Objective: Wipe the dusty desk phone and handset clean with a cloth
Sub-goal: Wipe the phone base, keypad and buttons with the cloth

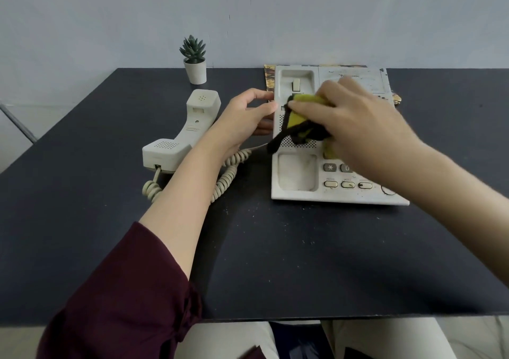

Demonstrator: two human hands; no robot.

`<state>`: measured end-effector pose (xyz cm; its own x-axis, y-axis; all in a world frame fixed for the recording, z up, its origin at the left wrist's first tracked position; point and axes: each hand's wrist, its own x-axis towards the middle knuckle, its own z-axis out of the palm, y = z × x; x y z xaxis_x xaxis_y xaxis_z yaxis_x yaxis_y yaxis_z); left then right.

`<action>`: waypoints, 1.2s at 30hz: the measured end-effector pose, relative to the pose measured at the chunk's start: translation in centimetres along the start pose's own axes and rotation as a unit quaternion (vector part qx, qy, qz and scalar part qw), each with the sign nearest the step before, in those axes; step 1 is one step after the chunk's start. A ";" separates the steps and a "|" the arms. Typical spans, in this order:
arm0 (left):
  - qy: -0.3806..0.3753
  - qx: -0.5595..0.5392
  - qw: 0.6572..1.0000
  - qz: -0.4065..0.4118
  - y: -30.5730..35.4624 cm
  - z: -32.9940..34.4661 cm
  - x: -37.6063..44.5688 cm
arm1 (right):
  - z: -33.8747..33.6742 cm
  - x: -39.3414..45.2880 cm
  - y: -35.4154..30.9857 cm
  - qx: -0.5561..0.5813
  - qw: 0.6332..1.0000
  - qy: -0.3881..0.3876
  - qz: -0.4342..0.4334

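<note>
The handset (180,135) lies face up on the dark bench (275,248), well to the left of the phone base and off its cradle. Its coiled cord (225,178) runs under the left forearm toward the base. A small potted plant (194,59) stands behind it near the wall.

The left hand (245,118) braces the left edge of the desk phone (300,176); its fingers (264,94) curl round that edge, thumb on top. This grip appears intended to stop the base sliding while it is rubbed.

The right hand (355,118) holds a bunched yellow and black cloth (305,118), its fingers closed over the wad, and presses it onto the speaker grille between the two cradle recesses. A loose black tail of cloth hangs off toward the lower left.

Dust and dark specks show on the lower recess, the key row and the upper right panel, so most of the base appears unwiped; the handset looks untouched.

To do this step well:
- Maintain the left-hand brace.
- Work the cloth in short strokes across the grille holes.
- Fold the loose tail in so it does not snag.
- Turn the cloth to a fresh face before moving to the keys.
</note>
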<state>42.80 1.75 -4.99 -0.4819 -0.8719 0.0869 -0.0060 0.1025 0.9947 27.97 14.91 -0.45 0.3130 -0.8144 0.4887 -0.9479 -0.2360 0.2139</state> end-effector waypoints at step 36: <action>0.023 0.082 0.996 0.023 0.1 0.4 0.0 | -1.1 -1.3 -0.9 -0.132 0.987 -0.066 -0.062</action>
<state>42.49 1.92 -4.89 -0.4440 -0.8853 0.1381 -0.1307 0.2165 0.9675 28.52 16.77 -0.33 0.3989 -0.8541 0.3338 -0.8492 -0.2066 0.4860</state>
